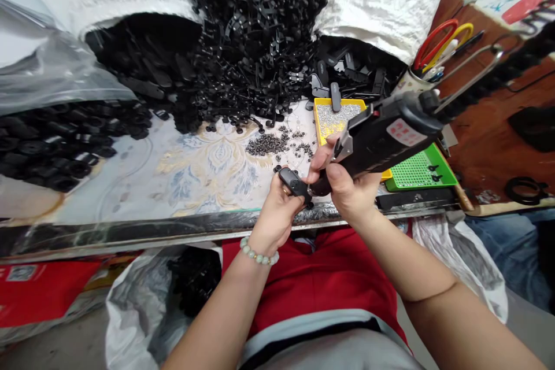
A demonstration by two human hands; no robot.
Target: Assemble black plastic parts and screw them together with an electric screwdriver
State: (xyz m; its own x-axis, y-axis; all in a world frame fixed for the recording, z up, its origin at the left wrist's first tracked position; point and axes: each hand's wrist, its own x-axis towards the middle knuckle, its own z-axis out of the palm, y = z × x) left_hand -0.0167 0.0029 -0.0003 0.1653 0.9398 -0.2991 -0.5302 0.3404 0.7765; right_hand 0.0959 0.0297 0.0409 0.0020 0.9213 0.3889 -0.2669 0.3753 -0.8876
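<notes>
My left hand point(280, 208) pinches a small black plastic part point(293, 181) with a rounded end, just above the table's front edge. Wrapped round a black electric screwdriver point(381, 139) is my right hand point(353, 188). The screwdriver lies slantwise, its tip low and left, at or very close to the plastic part; whether they touch I cannot tell. Beyond my hands, tiny dark metal pieces point(269, 143) are scattered on the patterned tabletop point(208, 170). A yellow tray point(316, 121) of small silvery pieces stands behind the screwdriver, partly hidden by it.
Black plastic parts point(255, 40) spill from white sacks point(381, 0) at the back. Black rings or caps point(47, 141) are heaped at left. On the right are a green tray point(442, 165) and a cup point(410, 82) with scissors point(437, 40). The screwdriver's coiled cord runs up right.
</notes>
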